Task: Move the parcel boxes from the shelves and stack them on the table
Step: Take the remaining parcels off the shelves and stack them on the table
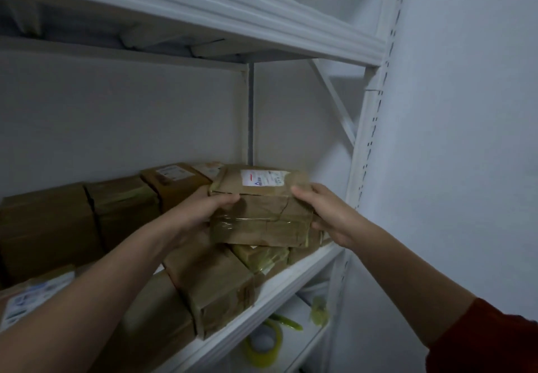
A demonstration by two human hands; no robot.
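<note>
Between the two hands sits a parcel box (pixel 262 212), wrapped in creased brown paper with a band of clear glossy tape running across its front face and a tear in the wrapping near the upper right. On its top, just beyond the thumbs, is a white shipping label (pixel 263 177) with red and blue print too blurred to read. The left hand (pixel 201 215) grips the box's left end, thumb laid over the top front edge and fingers hidden behind the side. The right hand (pixel 326 215) grips the right end in the same way, thumb on top, fingers curled round the side and underneath. Directly below the hands more brown parcels (pixel 215 288) lie on the white shelf board (pixel 291 282); whether the held box touches them cannot be told. Left of the left hand larger brown parcels (pixel 46 227) stand in a row. Below the right forearm, on a lower level, lies a roll of yellowish tape (pixel 263 343). The right arm wears a dark red sleeve (pixel 489 340).
</note>
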